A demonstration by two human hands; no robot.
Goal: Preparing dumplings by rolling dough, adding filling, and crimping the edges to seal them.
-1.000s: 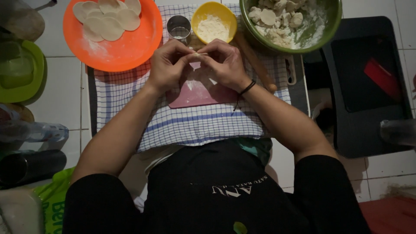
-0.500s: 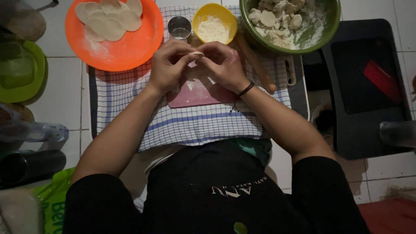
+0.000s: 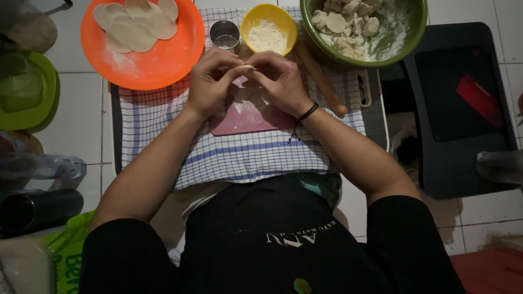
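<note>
My left hand [image 3: 210, 81] and my right hand [image 3: 280, 81] meet above a pink cutting board [image 3: 248, 117] and pinch a small piece of pale dough [image 3: 248, 67] between their fingertips. The board lies on a blue-and-white checked cloth [image 3: 239, 155]. An orange plate [image 3: 158, 57] with several flat round dough wrappers [image 3: 136, 24] sits at the back left. A green bowl [image 3: 411, 32] with floured dough pieces is at the back right. My right wrist wears a black band.
A small metal cup [image 3: 224, 34] and a yellow bowl of flour [image 3: 268, 30] stand behind my hands. A wooden rolling pin [image 3: 321, 81] lies right of the board. A black tray [image 3: 463, 103] with a red item is at right; a green container [image 3: 24, 90] at left.
My hands stay together over the board and only the fingers shift slightly on the dough. Nothing else has moved.
</note>
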